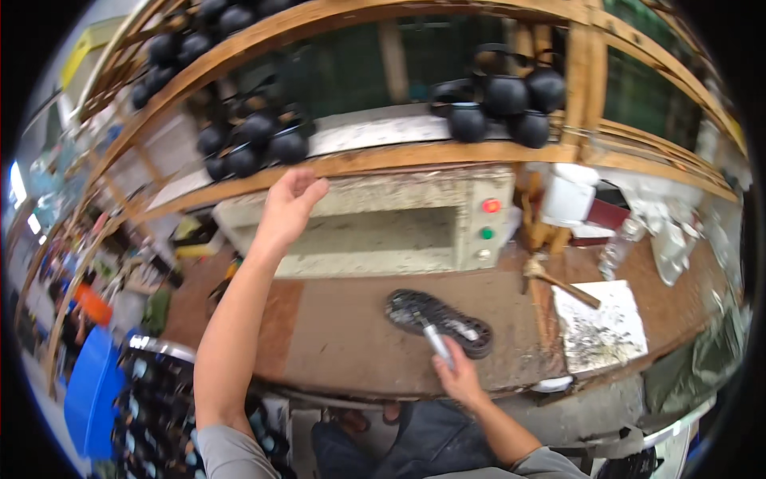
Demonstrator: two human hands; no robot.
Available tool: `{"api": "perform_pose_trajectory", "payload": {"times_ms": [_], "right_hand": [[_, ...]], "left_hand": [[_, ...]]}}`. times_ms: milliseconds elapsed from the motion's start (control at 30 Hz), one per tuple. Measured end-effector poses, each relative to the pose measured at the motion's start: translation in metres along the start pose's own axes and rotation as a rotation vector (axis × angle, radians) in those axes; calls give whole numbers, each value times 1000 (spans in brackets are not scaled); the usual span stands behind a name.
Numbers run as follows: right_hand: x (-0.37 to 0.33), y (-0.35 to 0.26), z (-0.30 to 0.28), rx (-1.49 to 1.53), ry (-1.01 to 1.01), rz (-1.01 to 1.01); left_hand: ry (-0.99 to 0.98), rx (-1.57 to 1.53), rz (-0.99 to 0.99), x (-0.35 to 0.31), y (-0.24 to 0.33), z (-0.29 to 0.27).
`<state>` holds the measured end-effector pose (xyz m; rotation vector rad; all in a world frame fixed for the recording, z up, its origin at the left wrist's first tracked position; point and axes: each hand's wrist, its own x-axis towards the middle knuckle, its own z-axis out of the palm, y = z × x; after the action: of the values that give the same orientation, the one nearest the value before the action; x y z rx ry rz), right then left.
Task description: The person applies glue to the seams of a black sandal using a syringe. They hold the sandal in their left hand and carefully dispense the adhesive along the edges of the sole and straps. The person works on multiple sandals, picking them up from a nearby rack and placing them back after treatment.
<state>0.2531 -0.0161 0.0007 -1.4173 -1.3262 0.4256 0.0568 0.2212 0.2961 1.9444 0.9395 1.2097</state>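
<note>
My right hand is closed round a slim tool with a pale handle. Its tip reaches the middle of a black shoe sole lying flat on the brown bench; the kind of tip is too small to tell. Raised in front of the shelf, my left hand has loosely bent fingers with the thumb apart, and nothing shows in it. Just above and left of it stand several black shoes with rounded ends on the wooden shelf.
A cream machine with a long slot and red and green buttons stands behind the bench. At right lie a hammer, a stained white sheet and a clear bottle. More black shoes sit on the shelf. A blue bin stands at lower left.
</note>
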Motion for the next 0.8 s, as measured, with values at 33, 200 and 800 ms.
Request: {"api": "perform_pose_trajectory", "payload": {"times_ms": [33,200,800], "right_hand": [[0,-4,-4,58,-45,106],[9,-14,-19,105,-113,292],[3,-1,-29,285,-67,346]], "left_hand": [[-34,-13,69,21,4,32],[-76,163,373,90,53,179],[165,-265,296,1,50,69]]}}
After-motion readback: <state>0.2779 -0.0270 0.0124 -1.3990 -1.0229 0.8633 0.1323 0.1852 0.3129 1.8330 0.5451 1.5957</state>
